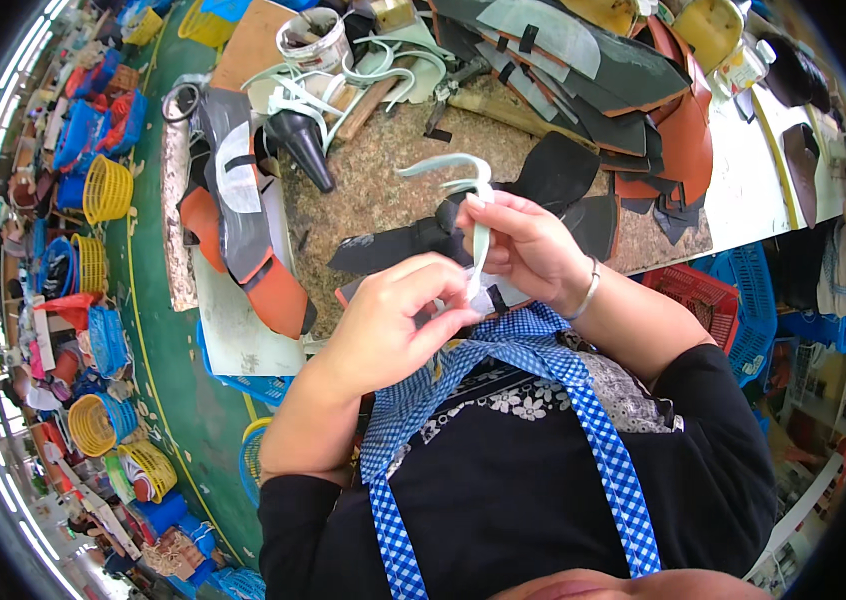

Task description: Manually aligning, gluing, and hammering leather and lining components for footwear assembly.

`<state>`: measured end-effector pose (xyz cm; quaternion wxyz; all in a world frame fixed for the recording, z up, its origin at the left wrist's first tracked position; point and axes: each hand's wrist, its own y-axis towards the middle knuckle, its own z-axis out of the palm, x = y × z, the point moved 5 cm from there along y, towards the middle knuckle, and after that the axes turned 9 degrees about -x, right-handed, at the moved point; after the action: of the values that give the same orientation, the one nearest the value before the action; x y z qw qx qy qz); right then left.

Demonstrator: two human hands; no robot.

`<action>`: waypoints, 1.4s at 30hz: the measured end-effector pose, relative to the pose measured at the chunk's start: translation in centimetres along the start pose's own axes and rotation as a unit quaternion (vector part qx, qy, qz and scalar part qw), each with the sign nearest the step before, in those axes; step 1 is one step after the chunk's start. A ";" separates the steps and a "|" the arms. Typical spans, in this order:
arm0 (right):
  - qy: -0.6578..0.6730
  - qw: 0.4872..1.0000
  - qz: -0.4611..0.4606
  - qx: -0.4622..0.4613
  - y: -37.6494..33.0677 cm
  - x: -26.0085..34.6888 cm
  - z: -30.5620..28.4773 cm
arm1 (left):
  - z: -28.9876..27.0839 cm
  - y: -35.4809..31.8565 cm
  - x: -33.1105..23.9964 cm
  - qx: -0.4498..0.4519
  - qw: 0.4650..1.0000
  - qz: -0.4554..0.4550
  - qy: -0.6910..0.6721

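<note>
A narrow pale-green strip [481,235] runs between my two hands, its loose ends curling above the right one. My right hand [523,245] is closed on its upper part, thumb against fingers. Lower down, my left hand [408,315] pinches the other end between thumb and fingers. Just beneath the hands lies a piece with a whitish patch and a small black tab [496,298], partly hidden. Black cut pieces [558,172] lie on the speckled work board [353,215] behind my hands.
At the back stand a white bucket [313,45] and more pale-green strips [383,65]. A black tapered object [301,148] lies nearby. Stacked black and orange-brown pieces [633,85] fill the far right; others [243,190] lie left. Red [693,295] and blue baskets [746,310] stand right.
</note>
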<state>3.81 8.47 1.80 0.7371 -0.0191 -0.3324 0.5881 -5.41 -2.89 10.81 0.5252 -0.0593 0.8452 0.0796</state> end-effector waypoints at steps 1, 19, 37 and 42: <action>-0.072 0.997 -0.040 -0.005 -0.5 0.2 0.0 | -0.8 -0.4 0.7 -0.043 0.999 0.024 -0.013; -0.402 0.914 -0.034 -0.045 -7.2 4.0 -1.2 | -7.9 11.6 3.6 -0.229 0.941 0.073 0.240; -0.714 0.610 -0.330 -0.090 -3.4 1.7 -2.7 | 3.5 -0.3 8.0 -0.101 0.953 -0.137 0.250; -0.745 0.561 -0.351 -0.087 -2.8 1.3 -2.3 | 3.8 0.0 8.4 -0.116 0.950 -0.132 0.260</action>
<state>7.45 9.56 1.81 0.3707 0.4800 -0.7931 0.0572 -5.76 -2.30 1.56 0.2830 -0.2497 0.9218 0.0885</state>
